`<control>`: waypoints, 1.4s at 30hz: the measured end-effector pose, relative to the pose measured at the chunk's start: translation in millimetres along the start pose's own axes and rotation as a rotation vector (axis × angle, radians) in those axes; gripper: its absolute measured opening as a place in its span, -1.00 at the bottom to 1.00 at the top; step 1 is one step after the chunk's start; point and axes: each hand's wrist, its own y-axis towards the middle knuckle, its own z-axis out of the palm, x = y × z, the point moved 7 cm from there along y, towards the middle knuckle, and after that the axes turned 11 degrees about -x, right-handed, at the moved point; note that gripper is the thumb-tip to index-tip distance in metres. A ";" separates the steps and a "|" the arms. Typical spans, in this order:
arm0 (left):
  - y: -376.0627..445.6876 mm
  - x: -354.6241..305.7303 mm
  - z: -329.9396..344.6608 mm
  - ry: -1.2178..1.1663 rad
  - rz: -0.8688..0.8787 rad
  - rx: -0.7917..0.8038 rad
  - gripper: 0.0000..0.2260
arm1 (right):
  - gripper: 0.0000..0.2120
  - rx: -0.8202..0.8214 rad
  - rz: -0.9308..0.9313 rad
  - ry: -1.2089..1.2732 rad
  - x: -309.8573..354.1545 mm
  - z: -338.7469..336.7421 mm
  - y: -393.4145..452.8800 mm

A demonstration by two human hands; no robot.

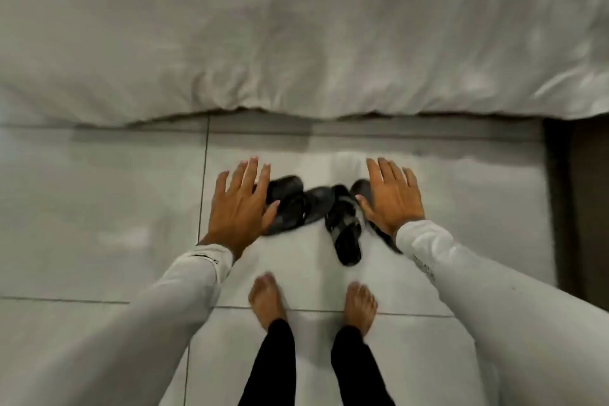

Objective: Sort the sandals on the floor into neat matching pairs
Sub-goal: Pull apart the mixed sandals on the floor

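Note:
Several black sandals lie in a loose heap on the white tiled floor (99, 208), just in front of my bare feet. One strapped sandal (344, 231) points toward me; other dark sandals (291, 204) overlap at the left of the heap, and one sandal (361, 188) is partly hidden under my right hand. My left hand (240, 208) hovers over the heap's left side, fingers spread, holding nothing. My right hand (392, 198) hovers over the right side, fingers spread too. The view is blurred, so I cannot tell which sandals match.
A bed with a rumpled white cover (296, 36) fills the top of the view, its edge close behind the sandals. A dark wooden piece (580, 208) stands at the right. My bare feet (267, 300) stand on the tiles.

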 end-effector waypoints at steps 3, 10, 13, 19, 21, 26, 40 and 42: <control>-1.7 20.6 122.8 -0.007 -0.016 0.154 -0.45 | -0.49 0.153 0.315 0.218 -14.8 136.4 0.1; 32.5 49.2 292.8 0.105 0.174 0.445 -0.47 | -0.49 0.210 1.342 0.993 -29.7 349.1 -19.2; 43.0 46.3 319.1 0.188 0.262 0.496 -0.59 | -0.79 0.088 1.378 1.034 -30.3 369.9 -13.0; 41.0 62.6 306.6 0.145 0.136 0.449 -0.71 | -0.76 -0.078 1.209 0.832 -27.3 328.2 -17.8; 32.5 79.7 295.5 0.100 0.012 0.459 -0.72 | -0.72 -0.108 1.087 0.654 -23.3 296.2 -16.7; 5.5 118.7 282.4 0.064 -0.123 0.462 -0.80 | -0.72 -0.144 0.603 0.252 4.9 222.9 7.8; -2.4 205.7 308.1 0.012 -0.262 0.412 -0.67 | -0.66 -0.082 -0.050 0.377 170.6 218.4 135.2; 7.7 215.0 310.8 0.012 -0.259 0.406 -0.66 | -0.65 -0.065 -0.126 0.363 203.2 231.4 145.9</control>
